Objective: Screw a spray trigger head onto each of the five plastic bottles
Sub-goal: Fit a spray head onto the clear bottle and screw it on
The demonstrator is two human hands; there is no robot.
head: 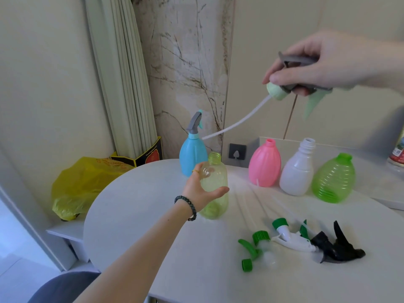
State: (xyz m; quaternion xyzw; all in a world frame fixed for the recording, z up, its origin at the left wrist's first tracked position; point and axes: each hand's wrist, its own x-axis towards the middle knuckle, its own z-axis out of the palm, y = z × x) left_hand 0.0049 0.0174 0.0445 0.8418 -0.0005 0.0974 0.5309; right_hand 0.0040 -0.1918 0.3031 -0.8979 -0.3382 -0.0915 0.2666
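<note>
On the white round surface (153, 215), the left hand (197, 189) has its fingers around a light, thin-walled pale yellow-green plastic bottle (215, 186); grip its shoulder gently. Right-hand (323, 62) fingers clasp a grey-and-mint trigger head (282, 90), whose floppy tube dangles above.

Pale cream walls (43, 84) are standing around me, with a veined marble panel (185, 73) running up the corner. Long off-white pleated curtains (122, 84) are hanging beside it. A round white table (142, 215) is sitting under soft light, and a crumpled yellow plastic bag (76, 186) is slumping behind it.
</note>
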